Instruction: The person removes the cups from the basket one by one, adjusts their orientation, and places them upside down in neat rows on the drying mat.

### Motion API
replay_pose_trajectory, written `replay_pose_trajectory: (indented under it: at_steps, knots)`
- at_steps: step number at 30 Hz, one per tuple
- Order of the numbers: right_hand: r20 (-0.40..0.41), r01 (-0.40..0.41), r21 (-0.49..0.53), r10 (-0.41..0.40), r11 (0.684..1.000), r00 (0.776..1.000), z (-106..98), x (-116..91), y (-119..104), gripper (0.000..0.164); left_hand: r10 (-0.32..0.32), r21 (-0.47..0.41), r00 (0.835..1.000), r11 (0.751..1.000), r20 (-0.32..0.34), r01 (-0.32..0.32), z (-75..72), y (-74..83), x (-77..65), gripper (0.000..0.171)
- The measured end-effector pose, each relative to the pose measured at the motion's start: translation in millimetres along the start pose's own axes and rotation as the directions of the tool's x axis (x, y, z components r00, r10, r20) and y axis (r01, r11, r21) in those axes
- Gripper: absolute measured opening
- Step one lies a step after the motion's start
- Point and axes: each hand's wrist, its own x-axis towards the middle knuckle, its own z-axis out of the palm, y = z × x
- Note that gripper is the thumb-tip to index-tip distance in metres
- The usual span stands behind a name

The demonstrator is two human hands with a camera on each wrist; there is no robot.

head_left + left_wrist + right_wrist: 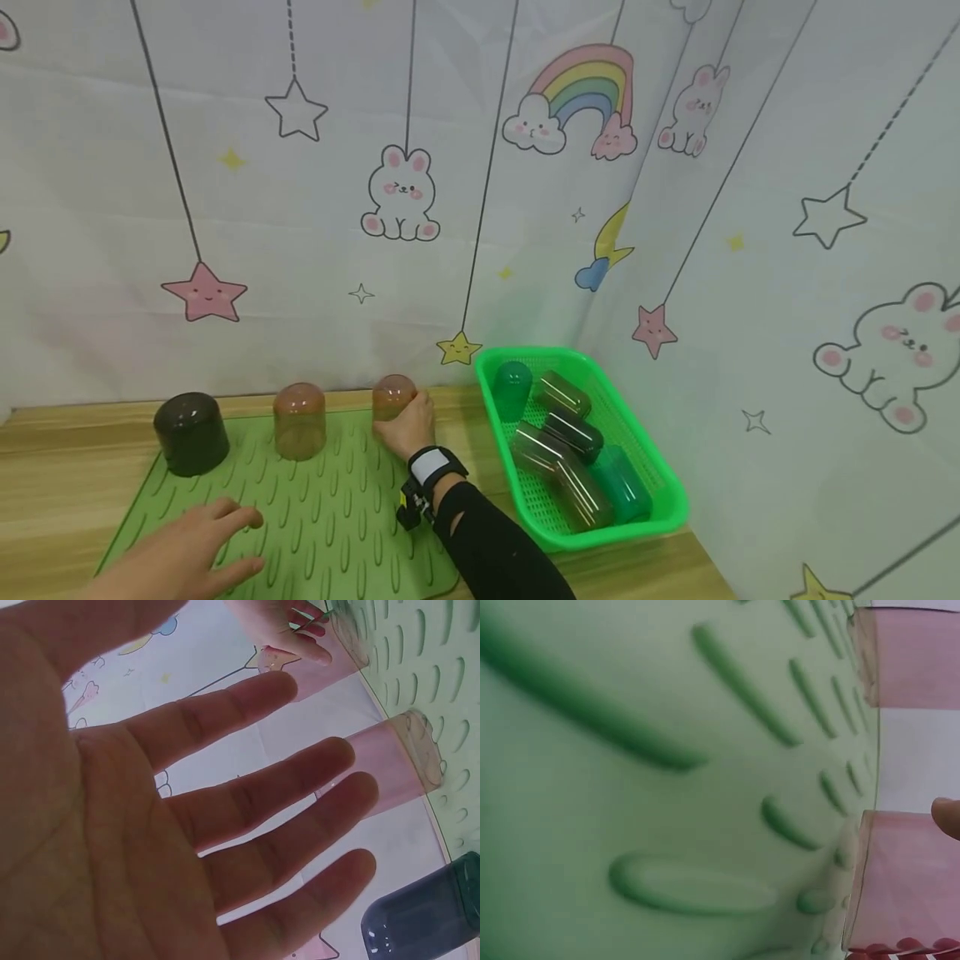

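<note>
At the back right of the green ridged mat (330, 500), my right hand (412, 425) grips a clear pink cup (393, 392) that stands upside down. In the right wrist view its fingertips (907, 945) lie along one side of this cup and the thumb (946, 816) is at the other. A second upturned pink cup (299, 421) stands on the mat to its left. A dark grey cup (191, 433), also upturned, stands at the mat's back left corner. My left hand (183, 546) hovers over the front left of the mat, fingers spread, holding nothing.
A bright green plastic basket (675, 508) stands right of the mat, with several green, brown and dark clear cups lying in it. A patterned white curtain (315, 217) hangs right behind the wooden table (45, 467) and along the right side.
</note>
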Motion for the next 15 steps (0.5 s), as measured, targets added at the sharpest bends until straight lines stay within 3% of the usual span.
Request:
replay_pose_trajectory:
  at_steps: [4, 8, 15]
  knots:
    - [0.001, 0.007, 0.01, -0.007, 1.0, 1.0, 2.4, 2.1, 7.8, 0.074, -0.004, -0.021, 1.0, 1.0, 0.006, 0.004, 0.9, -0.3, 0.5, 0.039]
    - [0.031, -0.037, 0.051, 0.035, 0.998, 0.999, 2.6, 2.3, 10.2, 0.076, 0.023, -0.003, 1.0, 1.0, 0.0, -0.023, 1.1, -0.4, 0.7, 0.039]
    - [0.038, -0.072, 0.129, 0.068, 0.989, 0.997, -13.8, -3.5, 1.1, 0.082, 0.04, 0.029, 0.999, 0.999, -0.022, -0.039, 1.6, 7.6, -2.1, 0.039]
